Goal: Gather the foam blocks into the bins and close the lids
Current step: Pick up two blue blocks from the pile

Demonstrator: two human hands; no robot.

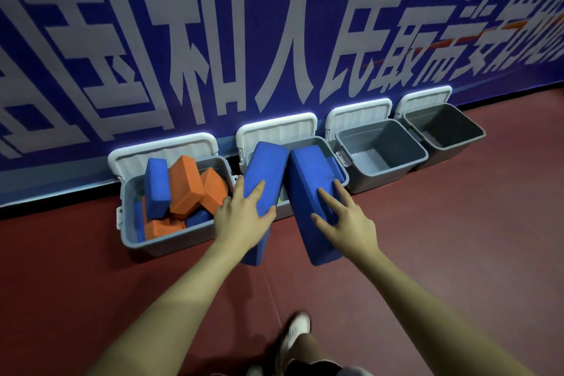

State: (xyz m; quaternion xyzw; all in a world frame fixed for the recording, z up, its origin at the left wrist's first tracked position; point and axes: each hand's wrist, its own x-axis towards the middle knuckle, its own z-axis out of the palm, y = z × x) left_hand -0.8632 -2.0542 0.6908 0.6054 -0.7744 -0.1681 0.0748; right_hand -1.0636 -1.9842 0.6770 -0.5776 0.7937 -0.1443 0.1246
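Observation:
Several grey bins with white lids open stand in a row against the wall. The leftmost bin [171, 243] holds orange foam blocks [186, 186] and blue ones [157, 189]. My left hand [244, 217] grips a blue foam block [267, 168] by its near end. My right hand [345, 223] grips a second blue foam block [308, 183]. Both blocks tilt forward over the second bin [343, 177], their far ends above its opening. That bin's inside is mostly hidden behind them.
Two more grey bins [381, 156] [448, 131] stand to the right with nothing in them, white lids [358, 116] leaning on the blue banner wall [213, 40]. The floor is dark red. My shoe [294, 333] shows at the bottom.

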